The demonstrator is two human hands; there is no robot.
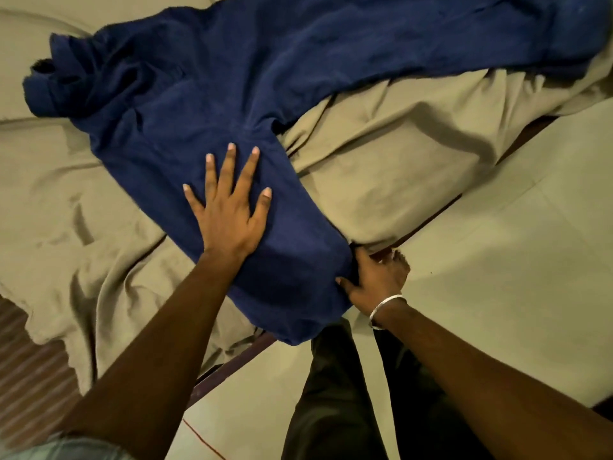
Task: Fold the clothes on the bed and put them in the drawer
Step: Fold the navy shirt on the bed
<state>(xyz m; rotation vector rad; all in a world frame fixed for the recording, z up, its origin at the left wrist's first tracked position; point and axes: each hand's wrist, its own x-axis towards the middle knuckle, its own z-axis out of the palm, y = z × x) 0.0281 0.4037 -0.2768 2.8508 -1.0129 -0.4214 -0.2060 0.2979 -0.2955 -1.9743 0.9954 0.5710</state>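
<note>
One dark blue garment point(205, 81) lies spread across my bed point(381, 167), and it looks like a pair of trousers: one leg runs off toward the far right corner, the other comes down toward me and hangs over the near edge of the mattress. It is the only piece of clothing I can count on the bed.

My left hand point(229, 207) lies flat on the near leg, all five fingers straight and fanned apart, palm pressing the cloth down onto the sheet. It grips nothing.

My right hand point(378, 280) is at the bed's edge, just beside the hem end of that same leg. Its fingers are curled and the thumb lies against the blue cloth, pinching the fabric's edge (the fingertips are partly hidden behind the fold, so I cannot tell how much cloth they hold). One pale bracelet point(386, 305) circles that wrist.

The single beige sheet point(99, 234) beneath is rumpled, spilling over the bed's side at my left.
</note>
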